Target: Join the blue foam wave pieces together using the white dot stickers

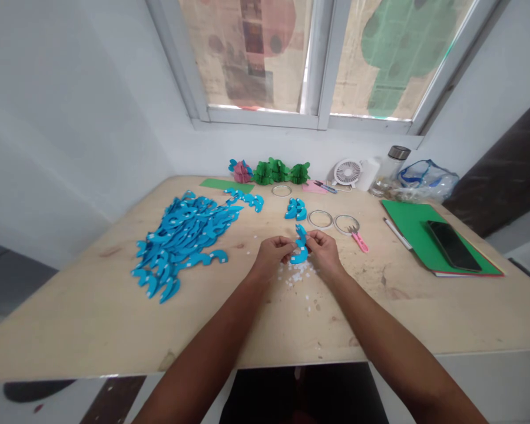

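Between my two hands is a curvy blue paper cutout (300, 257) with small white squares on it. My left hand (277, 252) pinches its left edge, and my right hand (321, 247) pinches the right edge. Just below, white paper bits (298, 274) lie scattered on the wooden table (203, 335). A large pile of similar blue cutouts (189, 227) is spread to the left, many with white squares. Beyond my hands sits a small stack of blue pieces (295, 209), and a few more blue cutouts (247, 199) lie farther left.
Tape rolls (320, 219) and pink-handled snips (359, 240) lie right of my hands. A phone (454, 244) rests on green sheets (413, 218). Along the wall stand green paper ornaments (271, 171), a small white fan (347, 172) and a jar (391, 168).
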The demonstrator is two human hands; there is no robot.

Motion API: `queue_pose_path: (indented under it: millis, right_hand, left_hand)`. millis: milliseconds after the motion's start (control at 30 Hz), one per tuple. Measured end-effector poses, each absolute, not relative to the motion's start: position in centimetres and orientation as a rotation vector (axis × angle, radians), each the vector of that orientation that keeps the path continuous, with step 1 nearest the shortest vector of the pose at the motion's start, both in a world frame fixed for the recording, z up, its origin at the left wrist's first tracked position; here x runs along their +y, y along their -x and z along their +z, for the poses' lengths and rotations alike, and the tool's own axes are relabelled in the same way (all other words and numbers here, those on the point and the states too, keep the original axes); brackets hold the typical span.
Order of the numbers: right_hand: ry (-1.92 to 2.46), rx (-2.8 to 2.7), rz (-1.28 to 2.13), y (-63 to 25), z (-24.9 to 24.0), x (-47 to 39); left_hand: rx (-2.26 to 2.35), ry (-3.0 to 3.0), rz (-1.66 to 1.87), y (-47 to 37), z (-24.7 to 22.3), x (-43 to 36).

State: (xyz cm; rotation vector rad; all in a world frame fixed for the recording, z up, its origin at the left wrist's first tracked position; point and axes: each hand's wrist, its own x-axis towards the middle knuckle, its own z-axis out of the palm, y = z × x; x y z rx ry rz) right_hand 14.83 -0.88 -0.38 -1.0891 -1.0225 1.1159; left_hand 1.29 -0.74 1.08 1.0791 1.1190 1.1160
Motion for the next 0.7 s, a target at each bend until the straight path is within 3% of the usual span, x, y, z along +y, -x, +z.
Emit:
queue_pose_path:
  millis: [700]
  right_hand:
    - [1.062,-1.055,1.119,-14.74,-0.51,-0.92]
  left_hand:
    - [1.131,-1.083,1.045,-1.25,1.17,-0.66]
